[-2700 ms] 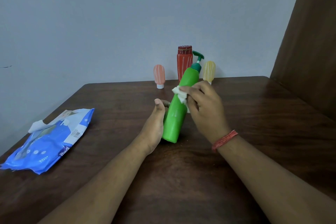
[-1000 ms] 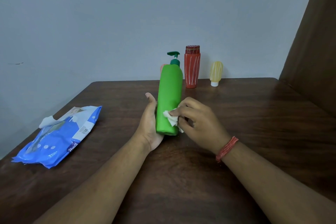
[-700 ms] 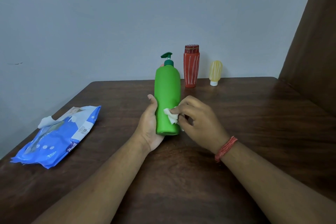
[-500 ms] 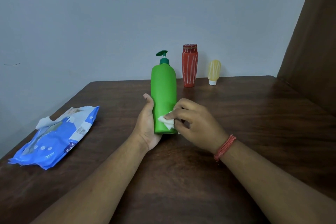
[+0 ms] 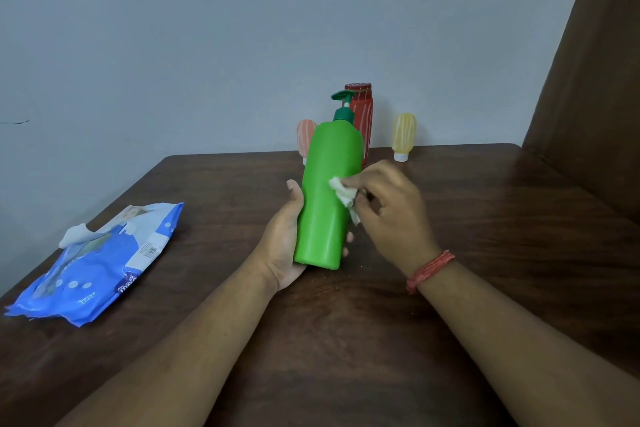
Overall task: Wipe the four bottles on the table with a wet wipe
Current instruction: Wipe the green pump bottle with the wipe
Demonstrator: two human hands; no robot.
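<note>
Centrally, the green pump bottle (image 5: 325, 198) is held slightly tilted above the dark wooden tabletop (image 5: 485, 218), its dark green pump head pointing left. Left hand (image 5: 282, 246): cupped round the lower body of the bottle from the left and behind, thumb along the left side, one fingertip showing past the bottle's right edge near the base; its fingers are clamped on the bottle. Right hand (image 5: 391, 215): fingers curled together, pinching a crumpled white wet wipe (image 5: 344, 194) and pressing it against the right side of the bottle at mid-height. A red thread band (image 5: 429, 270) circles the right wrist.

Along the far edge of the tabletop, near the wall, stand three more bottles: a tall red bottle (image 5: 363, 114) with pale stripes, partly hidden behind the pump; a small pink bottle (image 5: 304, 139), cap down, mostly hidden behind the green bottle's left shoulder; and a small yellow bottle (image 5: 403, 135), cap down, to the right of the red one and apart from it.

At left, well apart from the hands, lies a blue wipes pack (image 5: 100, 270), flat on the tabletop, with a white wipe (image 5: 74, 234) protruding from its top.
</note>
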